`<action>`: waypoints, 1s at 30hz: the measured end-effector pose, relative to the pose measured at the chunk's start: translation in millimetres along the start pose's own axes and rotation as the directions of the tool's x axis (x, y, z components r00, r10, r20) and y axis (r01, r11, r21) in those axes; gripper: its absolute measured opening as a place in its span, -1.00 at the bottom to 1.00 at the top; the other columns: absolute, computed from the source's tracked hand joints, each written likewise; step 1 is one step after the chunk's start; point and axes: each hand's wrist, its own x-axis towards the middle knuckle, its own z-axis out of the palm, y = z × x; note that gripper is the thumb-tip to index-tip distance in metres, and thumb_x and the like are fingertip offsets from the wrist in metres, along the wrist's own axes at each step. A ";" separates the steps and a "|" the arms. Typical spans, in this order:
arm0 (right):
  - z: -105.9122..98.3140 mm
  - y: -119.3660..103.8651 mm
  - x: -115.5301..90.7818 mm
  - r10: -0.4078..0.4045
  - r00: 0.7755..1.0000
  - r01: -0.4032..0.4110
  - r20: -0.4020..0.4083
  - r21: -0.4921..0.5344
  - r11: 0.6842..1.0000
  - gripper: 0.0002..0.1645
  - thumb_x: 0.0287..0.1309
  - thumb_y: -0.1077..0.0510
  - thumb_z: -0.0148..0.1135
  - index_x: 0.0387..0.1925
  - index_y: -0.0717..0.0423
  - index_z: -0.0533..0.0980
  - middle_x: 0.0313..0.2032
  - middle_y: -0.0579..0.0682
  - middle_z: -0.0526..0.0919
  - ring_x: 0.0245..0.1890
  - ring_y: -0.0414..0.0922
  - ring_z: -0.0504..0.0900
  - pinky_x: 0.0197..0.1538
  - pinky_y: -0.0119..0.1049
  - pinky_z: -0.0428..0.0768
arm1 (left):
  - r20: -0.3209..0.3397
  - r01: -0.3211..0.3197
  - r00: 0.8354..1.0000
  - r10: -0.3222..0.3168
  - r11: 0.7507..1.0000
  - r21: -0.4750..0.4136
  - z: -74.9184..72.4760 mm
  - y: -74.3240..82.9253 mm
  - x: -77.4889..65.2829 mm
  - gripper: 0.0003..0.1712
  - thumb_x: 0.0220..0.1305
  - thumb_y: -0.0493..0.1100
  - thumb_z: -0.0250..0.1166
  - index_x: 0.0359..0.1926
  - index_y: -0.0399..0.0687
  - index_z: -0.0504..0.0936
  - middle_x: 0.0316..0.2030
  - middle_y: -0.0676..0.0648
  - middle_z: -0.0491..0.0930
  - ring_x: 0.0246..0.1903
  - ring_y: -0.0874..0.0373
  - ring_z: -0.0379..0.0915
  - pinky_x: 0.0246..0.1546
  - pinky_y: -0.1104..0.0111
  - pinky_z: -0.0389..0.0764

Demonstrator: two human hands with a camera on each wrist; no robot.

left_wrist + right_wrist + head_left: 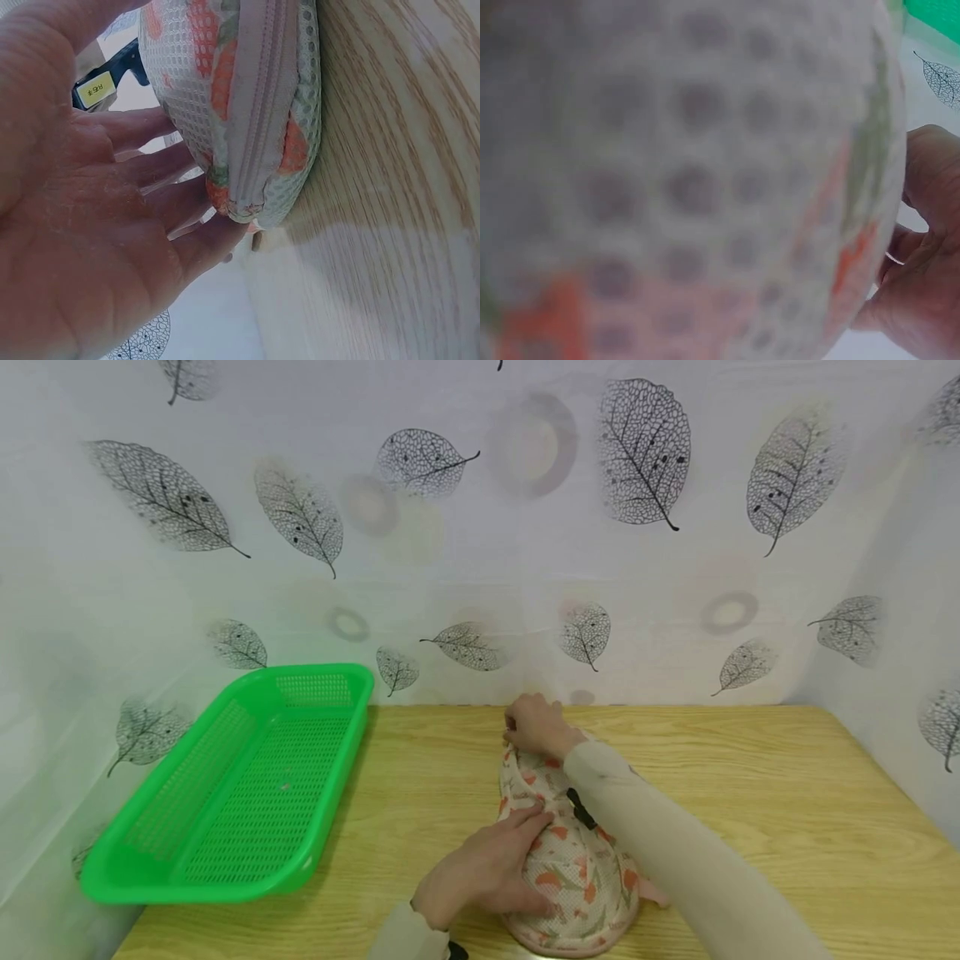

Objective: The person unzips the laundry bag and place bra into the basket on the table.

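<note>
A white mesh laundry bag [577,877] with orange flowers, green leaves and a pink rim lies lengthwise on the table, rounded and bulging at its near end. What it contains is hidden. My left hand [491,864] rests against its left side, fingers spread and fairly straight on the mesh. In the left wrist view, a pink zipper [259,112] runs along the bag's edge beside those fingertips. At the narrow far end, my right hand [542,727] pinches the bag with curled fingers. Blurred mesh fills most of the right wrist view, with the right hand [930,240] at its edge.
To the left stands a green plastic basket [315,827] with a slotted bottom. The wood-grain table [787,802] meets a white leaf-print sheet [480,568] at the back. A black band [581,810] shows by the right forearm.
</note>
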 end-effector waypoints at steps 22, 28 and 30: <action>-0.9 20.0 -2.2 -0.103 0.994 0.108 -0.039 0.156 0.982 -0.80 0.33 0.23 0.27 -0.45 0.13 0.66 -0.48 0.01 0.63 -0.54 -0.18 0.42 -0.42 -0.34 0.39 | -0.049 -0.016 0.999 0.013 0.998 -0.066 -2.1 -10.5 5.6 0.05 0.09 0.32 0.51 0.54 0.19 0.30 0.53 0.05 0.23 0.44 0.05 0.30 0.35 0.18 0.48; -2.1 19.6 -2.4 -0.128 0.991 0.130 -0.025 0.177 0.976 -0.77 0.33 0.23 0.27 -0.48 0.14 0.64 -0.50 0.01 0.62 -0.56 -0.19 0.39 -0.44 -0.37 0.37 | -0.268 -0.078 0.963 0.042 0.989 -0.123 -2.8 -32.2 18.6 -0.28 0.28 0.32 0.36 0.30 0.04 0.56 0.29 -0.07 0.43 0.29 -0.03 0.36 0.30 0.09 0.50; -3.4 20.1 -2.9 -0.127 0.992 0.129 -0.024 0.177 0.976 -0.78 0.32 0.23 0.27 -0.47 0.15 0.65 -0.49 0.01 0.63 -0.54 -0.19 0.41 -0.42 -0.38 0.38 | -0.289 -0.102 0.956 0.058 0.985 -0.141 -4.2 -37.9 26.0 -0.27 0.29 0.30 0.37 0.31 0.01 0.52 0.32 -0.09 0.42 0.32 -0.04 0.34 0.33 0.07 0.48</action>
